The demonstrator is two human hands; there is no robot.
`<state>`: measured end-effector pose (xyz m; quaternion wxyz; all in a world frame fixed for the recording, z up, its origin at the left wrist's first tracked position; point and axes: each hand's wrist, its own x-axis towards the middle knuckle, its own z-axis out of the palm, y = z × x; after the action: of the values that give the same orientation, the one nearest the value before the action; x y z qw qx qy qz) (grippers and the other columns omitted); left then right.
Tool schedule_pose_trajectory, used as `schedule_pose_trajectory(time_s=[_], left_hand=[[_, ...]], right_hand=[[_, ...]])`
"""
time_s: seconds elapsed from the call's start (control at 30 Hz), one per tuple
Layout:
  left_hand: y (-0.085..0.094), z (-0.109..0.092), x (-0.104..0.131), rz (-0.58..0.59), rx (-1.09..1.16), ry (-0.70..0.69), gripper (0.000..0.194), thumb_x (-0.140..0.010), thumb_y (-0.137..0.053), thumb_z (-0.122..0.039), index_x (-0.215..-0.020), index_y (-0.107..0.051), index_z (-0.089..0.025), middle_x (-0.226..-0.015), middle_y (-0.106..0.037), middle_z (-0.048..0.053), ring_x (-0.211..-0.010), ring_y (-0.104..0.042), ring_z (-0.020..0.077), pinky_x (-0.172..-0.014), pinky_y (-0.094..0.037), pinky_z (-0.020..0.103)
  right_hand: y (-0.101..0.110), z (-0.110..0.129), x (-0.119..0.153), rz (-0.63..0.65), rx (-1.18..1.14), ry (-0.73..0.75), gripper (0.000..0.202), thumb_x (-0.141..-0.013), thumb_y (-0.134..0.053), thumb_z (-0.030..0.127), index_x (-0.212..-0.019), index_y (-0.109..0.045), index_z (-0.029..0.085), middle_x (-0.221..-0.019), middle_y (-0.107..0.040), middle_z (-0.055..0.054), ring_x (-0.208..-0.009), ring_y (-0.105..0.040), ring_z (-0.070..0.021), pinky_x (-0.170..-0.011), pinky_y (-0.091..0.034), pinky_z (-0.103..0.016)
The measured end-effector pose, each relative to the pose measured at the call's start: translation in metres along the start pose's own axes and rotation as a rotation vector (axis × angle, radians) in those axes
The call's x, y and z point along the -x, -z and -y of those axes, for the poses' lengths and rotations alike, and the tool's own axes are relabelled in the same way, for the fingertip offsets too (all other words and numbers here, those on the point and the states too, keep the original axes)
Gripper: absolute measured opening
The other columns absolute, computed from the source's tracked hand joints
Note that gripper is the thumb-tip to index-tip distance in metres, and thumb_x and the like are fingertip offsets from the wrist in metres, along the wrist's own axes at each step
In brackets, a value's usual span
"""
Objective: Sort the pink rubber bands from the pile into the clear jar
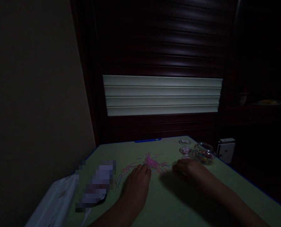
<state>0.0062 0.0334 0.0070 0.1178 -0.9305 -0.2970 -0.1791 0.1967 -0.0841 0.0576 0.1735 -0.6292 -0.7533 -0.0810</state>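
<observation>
Pink and pale, thin band-like pieces (152,162) lie heaped and scattered on the light green table (159,201). My left hand (139,178) rests at the near edge of the heap, its fingers bent and together; whether they pinch a piece is too dark to tell. To the right of the heap my right hand (186,167) hovers over the table with curled fingers, and what it may hold is hidden. Just beyond it stands a clear round jar (203,156) of colourful bands, with small clear round containers (185,150) beside it.
A blurred-out object (96,186) lies on the left of the table, with a cable near it. A white padded item (57,201) is at the left edge. Behind stands a dark slatted panel (164,126); a white box (226,149) is beyond the right edge.
</observation>
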Motion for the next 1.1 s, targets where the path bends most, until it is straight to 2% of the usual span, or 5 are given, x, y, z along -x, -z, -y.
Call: schedule_pose_trajectory(time_s=[0.23,0.47,0.63,0.9,1.1], left_hand=[[-0.0074,0.0025,0.0003,0.008,0.007,0.005,0.033,-0.079,-0.039,0.005,-0.091,-0.062,-0.015,-0.096,-0.060,0.008,-0.094,-0.053,0.0218,-0.083,-0.044,0.036],[-0.0044,0.0016,-0.0010,-0.006,0.007,-0.029,0.028,-0.080,-0.041,0.003,-0.089,-0.060,-0.015,-0.096,-0.059,0.008,-0.094,-0.053,0.0208,-0.081,-0.045,0.034],[-0.0030,0.0007,-0.0024,0.032,0.004,-0.037,0.033,-0.078,-0.039,0.006,-0.096,-0.060,-0.013,-0.101,-0.060,0.010,-0.096,-0.054,0.0221,-0.085,-0.044,0.036],[-0.0027,0.0000,-0.0012,0.011,0.006,-0.064,0.035,-0.079,-0.040,0.006,-0.099,-0.059,-0.016,-0.102,-0.060,0.008,-0.096,-0.055,0.0202,-0.084,-0.045,0.034],[-0.0031,-0.0018,-0.0042,0.049,-0.099,-0.170,0.030,-0.077,-0.044,0.006,-0.090,-0.063,-0.013,-0.103,-0.062,0.012,-0.101,-0.056,0.0245,-0.084,-0.047,0.038]], right_hand=[[0.0010,0.0010,0.0005,0.015,0.024,0.000,0.019,-0.086,-0.048,0.010,-0.074,-0.061,0.017,-0.074,-0.062,-0.003,-0.067,-0.056,-0.0122,-0.062,-0.036,-0.022],[-0.0028,0.0005,0.0009,0.020,0.066,0.036,0.019,-0.087,-0.048,0.012,-0.077,-0.063,0.018,-0.077,-0.064,-0.003,-0.068,-0.057,-0.0132,-0.061,-0.035,-0.023],[0.0014,0.0039,-0.0007,0.023,0.046,0.021,0.019,-0.086,-0.048,0.011,-0.076,-0.063,0.018,-0.075,-0.063,-0.003,-0.067,-0.056,-0.0126,-0.061,-0.035,-0.022],[0.0002,0.0033,0.0005,0.000,0.054,0.045,0.021,-0.087,-0.046,0.011,-0.075,-0.062,0.018,-0.075,-0.063,-0.003,-0.066,-0.055,-0.0124,-0.060,-0.034,-0.023],[-0.0008,0.0036,-0.0010,0.013,0.061,0.036,0.019,-0.084,-0.048,0.008,-0.075,-0.063,0.016,-0.075,-0.063,-0.003,-0.065,-0.056,-0.0124,-0.058,-0.033,-0.023]])
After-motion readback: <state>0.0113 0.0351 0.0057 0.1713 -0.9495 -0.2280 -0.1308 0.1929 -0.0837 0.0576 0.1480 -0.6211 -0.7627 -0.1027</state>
